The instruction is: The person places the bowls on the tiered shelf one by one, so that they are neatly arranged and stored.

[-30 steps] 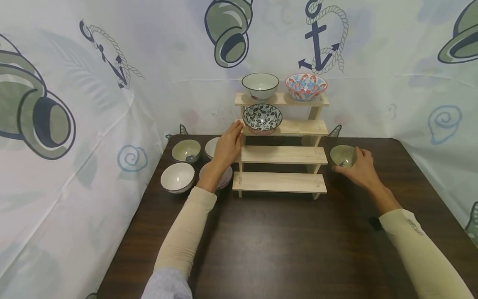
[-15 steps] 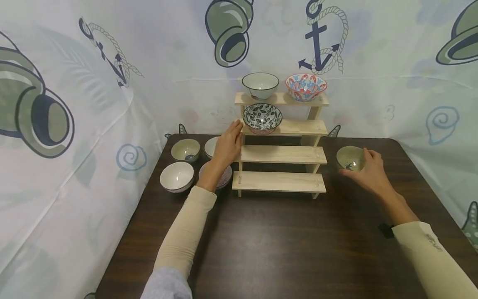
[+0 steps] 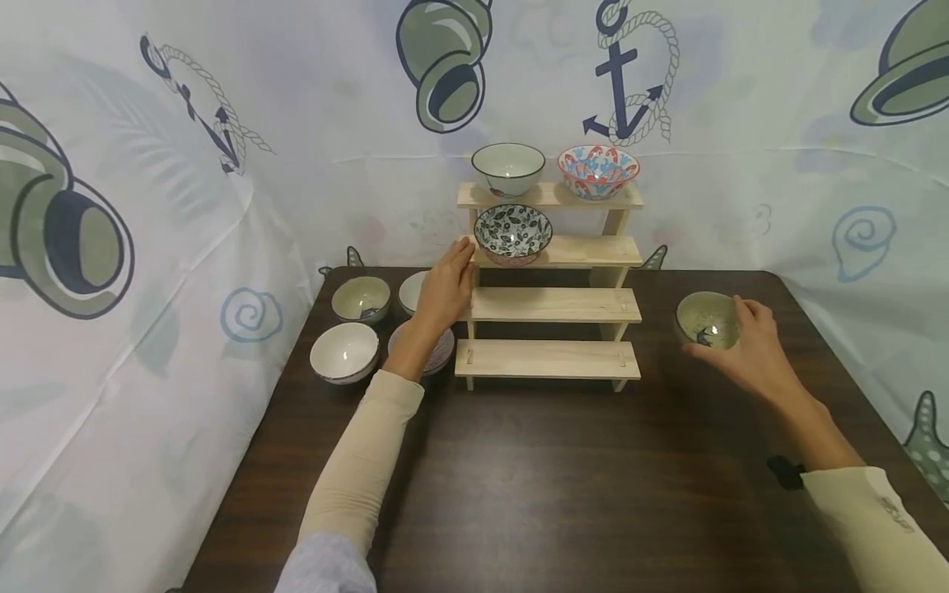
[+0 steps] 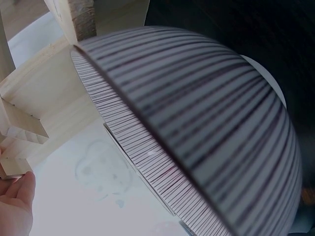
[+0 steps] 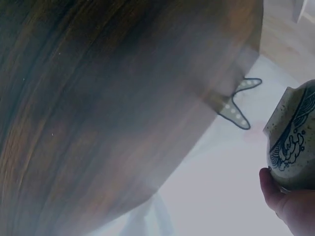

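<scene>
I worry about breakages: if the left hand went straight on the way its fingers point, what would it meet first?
Most likely the black-and-white bowl on the stand: in the head view its left rim sits just beyond the left hand. Depth is unclear, so the hand might slip past.

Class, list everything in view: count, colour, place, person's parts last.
Dark wooden table: one, brown, centre
Tiered wooden stand: one, pale, on table
Round dark-rimmed bowl: one, white, top shelf left
Round patterned bowl: one, red-blue, top shelf right
Round leafy bowl: one, black-white, next shelf down
Round green bowls: two, green, flanking stand
Round white bowls: two, white, left of stand
Round striped bowl: one, purplish, left of stand
Printed cloth: one, white, behind table
Small object: one, black, lower right
Left hand: one, against stand
Right hand: one, around green bowl
Sleeves: two, cream
</scene>
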`<state>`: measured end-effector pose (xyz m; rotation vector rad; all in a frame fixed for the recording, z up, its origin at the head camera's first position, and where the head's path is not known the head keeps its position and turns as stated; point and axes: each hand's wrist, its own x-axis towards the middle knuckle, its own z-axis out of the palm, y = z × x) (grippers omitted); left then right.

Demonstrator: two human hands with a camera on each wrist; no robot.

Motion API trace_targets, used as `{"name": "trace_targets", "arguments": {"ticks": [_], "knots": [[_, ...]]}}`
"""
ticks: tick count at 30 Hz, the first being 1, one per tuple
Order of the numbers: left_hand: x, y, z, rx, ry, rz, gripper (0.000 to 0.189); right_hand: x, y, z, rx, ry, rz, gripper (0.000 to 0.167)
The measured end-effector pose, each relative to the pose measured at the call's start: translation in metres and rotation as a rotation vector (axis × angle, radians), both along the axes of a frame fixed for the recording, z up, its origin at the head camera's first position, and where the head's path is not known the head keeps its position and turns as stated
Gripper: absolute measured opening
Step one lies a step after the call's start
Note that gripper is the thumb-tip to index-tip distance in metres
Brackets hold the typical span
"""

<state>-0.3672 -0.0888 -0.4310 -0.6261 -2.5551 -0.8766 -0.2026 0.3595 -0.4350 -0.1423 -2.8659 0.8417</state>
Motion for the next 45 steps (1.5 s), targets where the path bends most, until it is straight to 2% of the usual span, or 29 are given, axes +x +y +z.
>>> {"name": "trace_targets", "arguments": {"ticks": [12, 27, 37, 45], "knots": [[0.000, 0.001, 0.001, -0.004, 0.006, -0.002, 0.042, 0.016, -0.007, 0.021, 0.024, 0.016, 0.004, 0.123], [-0.001, 0.002, 0.001, -0.004, 0.018, -0.008, 0.042, 0.036, -0.032, 0.053, 0.004, 0.100, 0.044, 0.123], [-0.003, 0.001, -0.001, -0.007, 0.003, 0.000, 0.043, 0.044, -0.049, 0.070, 0.006, 0.136, 0.077, 0.124], [-0.001, 0.002, 0.001, 0.010, 0.006, -0.004, 0.042, 0.048, -0.060, 0.081, -0.006, 0.168, 0.093, 0.124]]}}
